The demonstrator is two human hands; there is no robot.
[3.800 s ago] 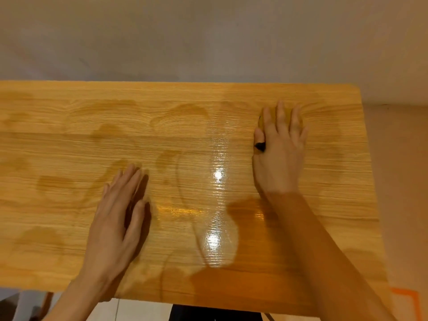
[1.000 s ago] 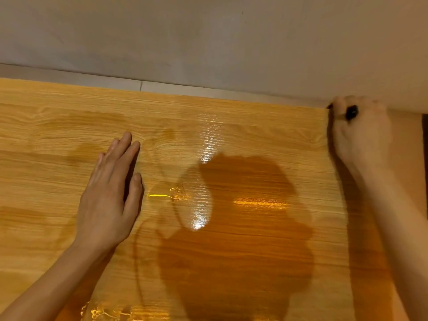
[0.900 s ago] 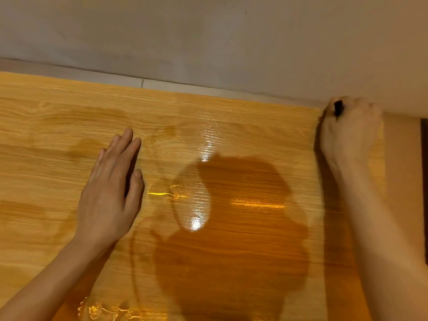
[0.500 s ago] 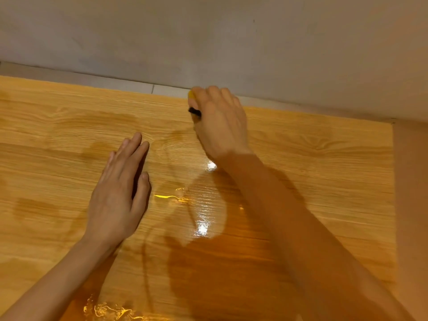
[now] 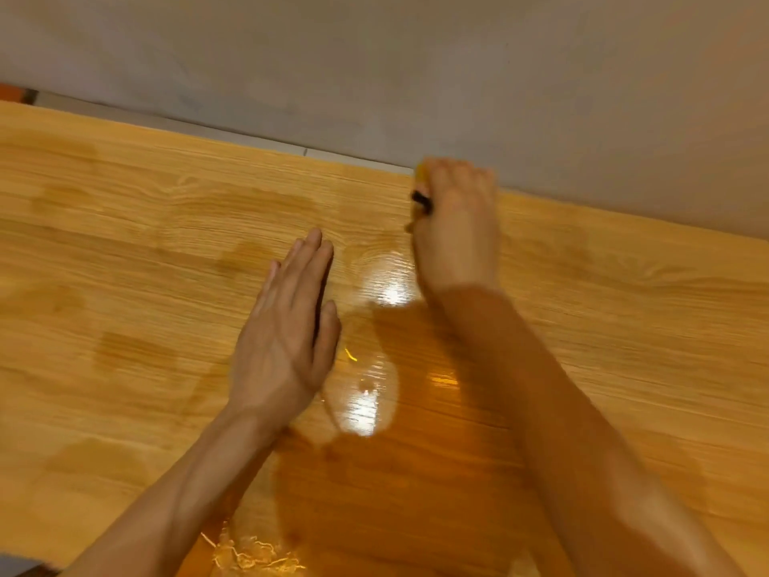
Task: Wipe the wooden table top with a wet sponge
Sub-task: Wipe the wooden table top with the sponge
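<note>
Right hand (image 5: 455, 231) is clamped around the sponge (image 5: 421, 185), pressing it on the table (image 5: 125, 243); left hand (image 5: 287, 326) lies flat beside it, fingers straight.

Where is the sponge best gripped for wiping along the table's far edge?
From above, palm over its top, as the right hand does. Only a yellow-and-dark sliver of the sponge shows; it lies flat on the table, so top pressure probably suits wiping.
</note>
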